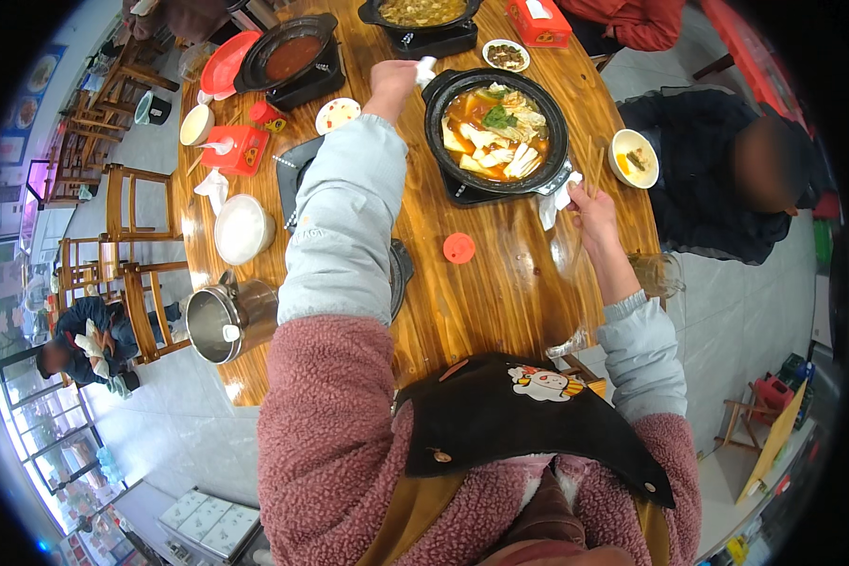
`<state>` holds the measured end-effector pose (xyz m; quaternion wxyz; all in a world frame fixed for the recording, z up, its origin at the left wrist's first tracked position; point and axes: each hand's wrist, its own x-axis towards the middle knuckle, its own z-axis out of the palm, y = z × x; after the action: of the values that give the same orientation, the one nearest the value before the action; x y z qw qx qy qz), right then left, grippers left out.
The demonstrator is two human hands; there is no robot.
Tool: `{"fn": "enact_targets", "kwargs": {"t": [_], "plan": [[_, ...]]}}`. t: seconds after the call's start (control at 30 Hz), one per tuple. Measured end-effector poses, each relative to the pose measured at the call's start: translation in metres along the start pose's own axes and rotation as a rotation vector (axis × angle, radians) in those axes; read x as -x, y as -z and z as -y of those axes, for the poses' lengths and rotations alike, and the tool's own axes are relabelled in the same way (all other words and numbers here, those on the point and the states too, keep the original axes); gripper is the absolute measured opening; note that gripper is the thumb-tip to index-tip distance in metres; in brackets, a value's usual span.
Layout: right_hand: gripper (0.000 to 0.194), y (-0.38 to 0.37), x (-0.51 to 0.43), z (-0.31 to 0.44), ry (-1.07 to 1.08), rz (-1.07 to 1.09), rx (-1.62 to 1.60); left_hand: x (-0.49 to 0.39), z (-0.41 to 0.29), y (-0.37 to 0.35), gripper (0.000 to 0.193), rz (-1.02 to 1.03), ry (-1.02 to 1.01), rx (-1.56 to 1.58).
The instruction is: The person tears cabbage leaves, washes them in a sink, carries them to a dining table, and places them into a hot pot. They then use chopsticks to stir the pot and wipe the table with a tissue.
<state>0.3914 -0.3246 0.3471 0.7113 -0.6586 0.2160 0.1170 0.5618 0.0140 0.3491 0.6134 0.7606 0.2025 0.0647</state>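
A black clay pot [496, 134] of red broth with cabbage, pale slices and a green leaf sits on a black portable stove [460, 189]. My left hand [393, 83] grips a folded white tissue [426, 71] beside the pot's upper left handle. At the lower right handle, my right hand [593, 210] pinches another white tissue [556, 201], part of which touches that handle. Wooden chopsticks [594, 164] stand up just behind my right fingers; whether they are held I cannot tell. A round red lid [459, 248] lies on the wooden table below the pot.
Two more clay pots [293, 56] [422, 11] stand on stoves at the far side. A bowl [634, 158] and a seated person [722, 170] are at the right, near a glass mug [656, 275]. A steel pitcher [216, 324], a white tub [244, 229] and a red tissue box [235, 150] are left.
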Motion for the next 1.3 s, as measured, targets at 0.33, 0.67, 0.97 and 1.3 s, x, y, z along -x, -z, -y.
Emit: {"fn": "enact_targets", "kwargs": {"t": [0.33, 0.67, 0.97, 1.3], "plan": [[0.010, 0.049, 0.071, -0.035, 0.190, 0.126, 0.289, 0.196, -0.050, -0.001, 0.019, 0.277, -0.415, 0.358], [0.016, 0.051, 0.056, -0.079, 0.065, 0.401, 0.520, 0.387, 0.079, -0.027, 0.014, 0.062, -0.321, -0.459], [0.023, 0.054, 0.030, -0.103, 0.280, 0.320, 0.984, 0.375, 0.105, -0.090, 0.011, -0.068, -0.450, -0.613], [0.016, 0.040, 0.012, -0.114, 0.107, 0.413, 0.953, 0.374, 0.118, -0.130, 0.019, 0.129, -0.179, -0.717]]}}
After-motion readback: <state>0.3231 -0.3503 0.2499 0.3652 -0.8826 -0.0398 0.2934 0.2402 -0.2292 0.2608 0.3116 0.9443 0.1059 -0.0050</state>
